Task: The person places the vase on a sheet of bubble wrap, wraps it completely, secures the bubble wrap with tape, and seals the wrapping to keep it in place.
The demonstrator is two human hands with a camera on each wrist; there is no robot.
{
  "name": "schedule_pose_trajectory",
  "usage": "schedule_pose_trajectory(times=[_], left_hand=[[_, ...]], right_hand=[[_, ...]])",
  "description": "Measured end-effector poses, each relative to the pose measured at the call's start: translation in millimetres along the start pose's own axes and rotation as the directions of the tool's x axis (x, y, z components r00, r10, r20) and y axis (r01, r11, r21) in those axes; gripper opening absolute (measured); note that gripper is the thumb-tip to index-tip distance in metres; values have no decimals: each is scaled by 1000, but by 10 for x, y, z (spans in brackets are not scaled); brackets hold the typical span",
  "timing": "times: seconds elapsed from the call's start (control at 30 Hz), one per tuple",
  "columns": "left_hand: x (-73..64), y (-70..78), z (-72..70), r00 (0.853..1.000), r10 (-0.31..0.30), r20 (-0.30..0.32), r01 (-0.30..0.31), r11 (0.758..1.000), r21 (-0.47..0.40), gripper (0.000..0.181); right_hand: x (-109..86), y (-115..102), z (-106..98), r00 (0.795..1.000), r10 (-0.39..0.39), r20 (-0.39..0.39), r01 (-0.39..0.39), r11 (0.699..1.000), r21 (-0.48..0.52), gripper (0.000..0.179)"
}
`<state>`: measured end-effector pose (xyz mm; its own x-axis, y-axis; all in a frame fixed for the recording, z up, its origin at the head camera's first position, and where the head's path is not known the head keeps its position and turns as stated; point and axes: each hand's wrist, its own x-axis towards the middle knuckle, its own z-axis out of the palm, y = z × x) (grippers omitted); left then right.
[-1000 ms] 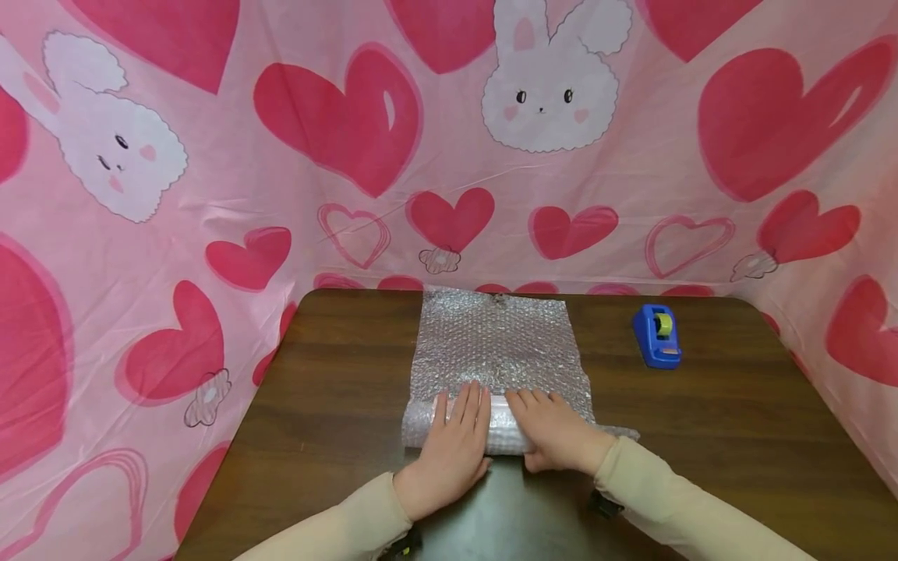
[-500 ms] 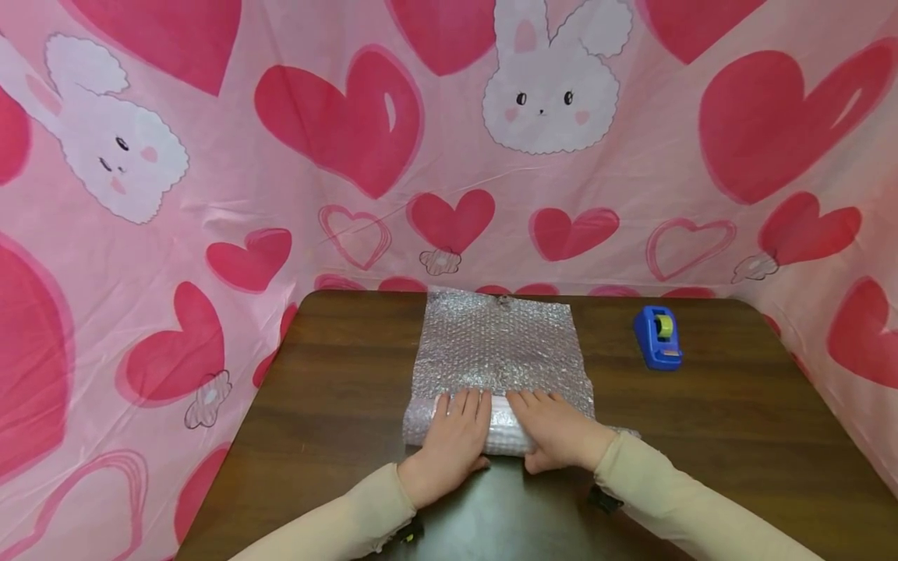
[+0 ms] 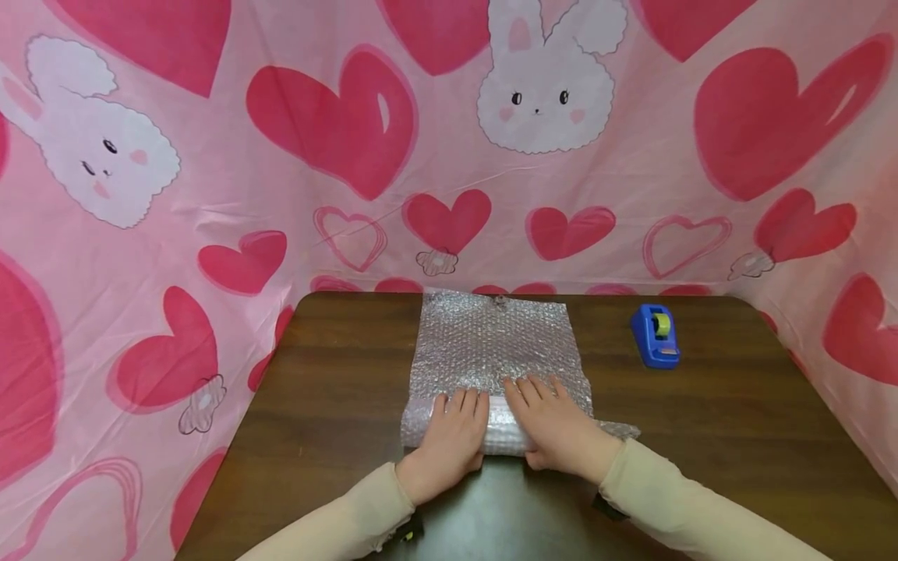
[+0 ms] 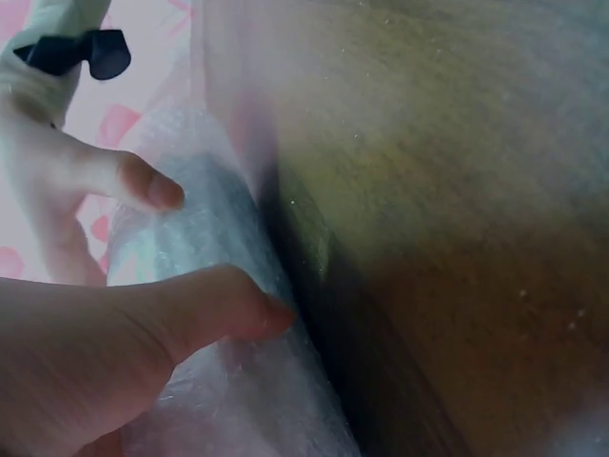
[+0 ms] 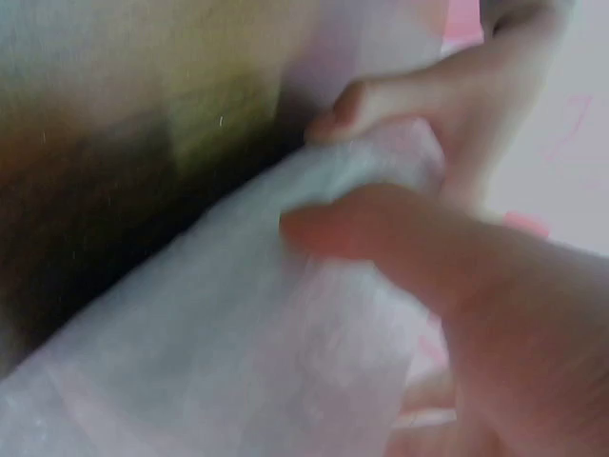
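A sheet of clear bubble wrap lies flat on the table, its near end rolled into a thick tube. My left hand grips the left part of this roll, fingers over the top and thumb on the near side. To its right, my right hand holds the roll the same way, its fingers reaching onto the flat sheet and its thumb against the near face. Bare roll shows between the hands. Whatever lies inside the roll is hidden.
A blue tape dispenser with a yellow-green roll stands at the back right of the dark wooden table. A loose flap of bubble wrap sticks out past the right wrist. Pink cloth with hearts and rabbits hangs around the table.
My left fingers have drawn back and bent more over the roll. My right fingers have spread and slid forward onto the sheet. The roll stays almost in place.
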<state>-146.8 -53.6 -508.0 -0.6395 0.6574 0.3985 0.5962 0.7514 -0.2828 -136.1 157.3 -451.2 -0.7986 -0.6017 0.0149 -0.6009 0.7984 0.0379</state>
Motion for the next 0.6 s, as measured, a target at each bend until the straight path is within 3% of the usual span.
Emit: schedule_pose_trajectory(times=[0.1, 0.17, 0.37, 0.6], left_hand=[[35, -15, -11, 1000, 3, 16, -3, 999, -36, 91], [47, -25, -15, 999, 6, 39, -4, 999, -54, 88], [99, -59, -38, 994, 20, 108, -9, 995, -104, 80], [122, -75, -102, 989, 48, 142, -24, 986, -166, 68]], right_hand=[[-89, -90, 25, 992, 7, -130, -26, 988, -151, 105], [-142, -151, 71, 986, 6, -169, -43, 976, -213, 105], [-216, -250, 235, 988, 49, -144, -84, 964, -251, 114], [-193, -243, 398, 963, 43, -267, -126, 945, -302, 100]])
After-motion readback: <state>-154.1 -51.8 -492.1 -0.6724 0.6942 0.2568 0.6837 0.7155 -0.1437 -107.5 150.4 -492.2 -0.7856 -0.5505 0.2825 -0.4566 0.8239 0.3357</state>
